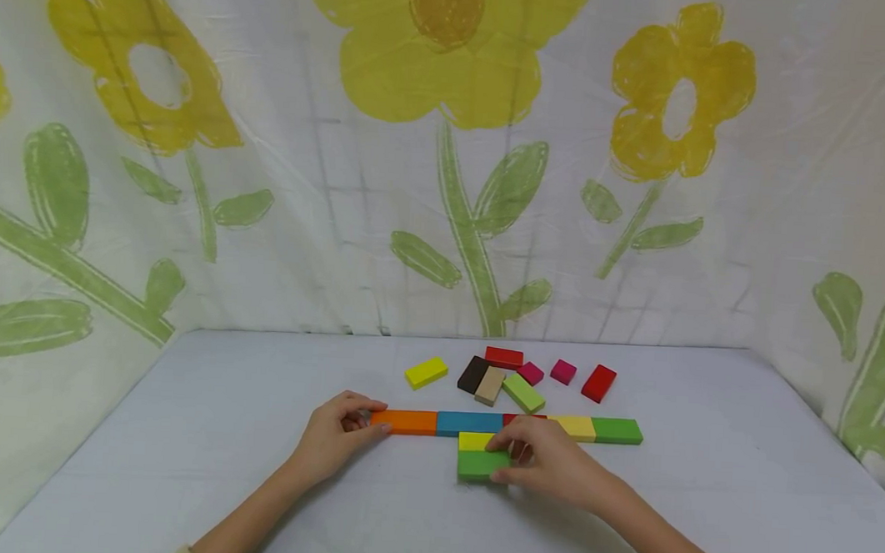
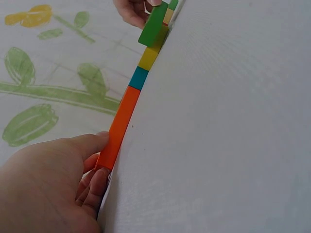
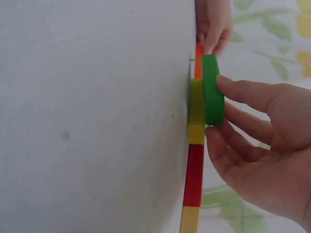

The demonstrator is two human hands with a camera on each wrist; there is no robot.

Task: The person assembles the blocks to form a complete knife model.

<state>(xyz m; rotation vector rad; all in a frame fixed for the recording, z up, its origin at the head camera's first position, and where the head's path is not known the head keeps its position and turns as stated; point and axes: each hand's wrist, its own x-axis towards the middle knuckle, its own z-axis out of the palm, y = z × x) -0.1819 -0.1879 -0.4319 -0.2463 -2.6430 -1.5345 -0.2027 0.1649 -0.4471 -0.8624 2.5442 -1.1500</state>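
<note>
My left hand point(image 1: 331, 438) pinches the outer end of an orange block point(image 1: 407, 422), which leads a row of blocks on the table. After it come a blue block point(image 1: 469, 424), a red block point(image 1: 523, 418) partly behind my right hand, a pale yellow block point(image 1: 573, 428) and a green end block point(image 1: 618, 430). Between thumb and fingers my right hand point(image 1: 545, 461) holds another green block point(image 3: 213, 92). That block is close over a yellow block point(image 3: 196, 107) on the near side of the row, and tilts in the left wrist view.
Behind the row lie loose blocks: yellow point(image 1: 426, 373), dark brown point(image 1: 472, 374), tan point(image 1: 490, 386), light green point(image 1: 524, 393), two red, one of them at the right point(image 1: 599, 383), and two small pink ones, such as this pink block point(image 1: 563, 371). A flowered curtain point(image 1: 355, 222) hangs behind the table.
</note>
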